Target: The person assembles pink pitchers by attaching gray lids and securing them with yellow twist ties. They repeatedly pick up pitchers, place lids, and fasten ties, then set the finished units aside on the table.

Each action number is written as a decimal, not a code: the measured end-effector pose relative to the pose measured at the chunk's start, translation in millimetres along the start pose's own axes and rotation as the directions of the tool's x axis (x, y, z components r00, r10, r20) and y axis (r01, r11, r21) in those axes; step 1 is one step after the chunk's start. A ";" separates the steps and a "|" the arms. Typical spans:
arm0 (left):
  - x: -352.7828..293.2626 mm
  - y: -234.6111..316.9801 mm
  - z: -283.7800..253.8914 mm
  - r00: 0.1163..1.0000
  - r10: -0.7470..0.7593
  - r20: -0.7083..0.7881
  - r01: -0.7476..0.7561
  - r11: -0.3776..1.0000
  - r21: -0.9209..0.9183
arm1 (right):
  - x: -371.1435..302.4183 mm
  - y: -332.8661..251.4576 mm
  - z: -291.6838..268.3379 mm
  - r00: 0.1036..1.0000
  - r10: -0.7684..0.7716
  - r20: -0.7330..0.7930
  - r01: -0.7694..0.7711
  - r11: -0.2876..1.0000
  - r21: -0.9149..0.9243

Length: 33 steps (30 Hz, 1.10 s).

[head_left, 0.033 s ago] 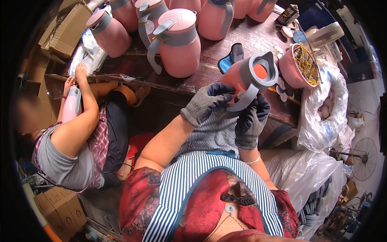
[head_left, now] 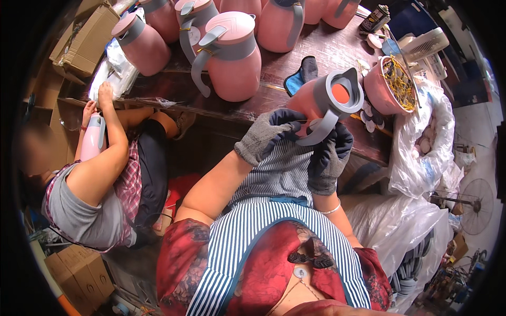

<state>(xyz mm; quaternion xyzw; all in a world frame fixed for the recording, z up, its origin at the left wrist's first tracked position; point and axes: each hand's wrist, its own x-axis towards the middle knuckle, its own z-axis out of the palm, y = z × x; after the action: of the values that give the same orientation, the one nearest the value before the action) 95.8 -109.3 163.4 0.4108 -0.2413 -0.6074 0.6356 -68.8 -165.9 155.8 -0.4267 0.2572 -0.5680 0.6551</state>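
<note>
A pink thermos jug [head_left: 308, 100] with a grey collar, spout and handle leans at the table edge in front of me, lid off, with an orange-red round surface inside its mouth. My left hand [head_left: 266, 134], in a grey and dark glove, is closed in a pinch beside the grey handle [head_left: 322, 129], on what looks like a thin strand. Behind the handle my right hand [head_left: 331, 158], gloved alike, has its fingers bent inward. What they grip is hidden. A small pale piece shows between the hands.
Several pink lidded jugs [head_left: 234, 71] stand on the dark red table [head_left: 279, 73]. A blue and black cloth [head_left: 301, 76] lies nearby. At right are a pink tub [head_left: 382, 92] of yellow ties and a plastic bag [head_left: 421, 137]. On the left, a co-worker [head_left: 95, 195] holds another jug [head_left: 94, 138].
My left hand has shifted very slightly to the left, away from the handle, and the thin strand by its fingertips shows a little more. The jug and my right hand stay put.
</note>
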 end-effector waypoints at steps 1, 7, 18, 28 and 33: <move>-1.0 3.3 0.2 1.000 -0.001 -0.003 0.001 1.000 0.017 | 0.0 -0.5 -1.1 1.000 0.012 -0.007 -0.012 1.000 0.014; -7.0 25.2 -5.5 0.966 0.164 0.200 -0.108 0.959 -0.263 | 3.4 -5.8 -9.1 0.997 -0.052 -0.059 0.045 0.992 -0.121; 3.5 82.9 66.5 0.912 0.309 0.269 -0.390 0.855 0.341 | 2.6 -9.6 -9.3 0.989 -0.134 -0.067 0.116 0.967 -0.228; 33.1 103.1 82.4 0.722 0.241 0.649 -0.679 0.065 0.732 | 17.1 -40.0 -17.1 0.879 -0.477 0.020 0.432 0.777 -0.459; 28.4 110.6 83.3 0.729 0.076 0.680 -0.669 -0.127 0.732 | 47.8 -69.7 -24.0 0.691 -0.609 0.390 0.689 0.391 -0.610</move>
<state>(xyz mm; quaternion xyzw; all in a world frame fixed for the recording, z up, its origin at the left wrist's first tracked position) 96.3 -164.2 293.6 0.4916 -0.8286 -0.1121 0.2431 -114.4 -217.7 210.1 -0.7406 0.2359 -0.6057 0.1705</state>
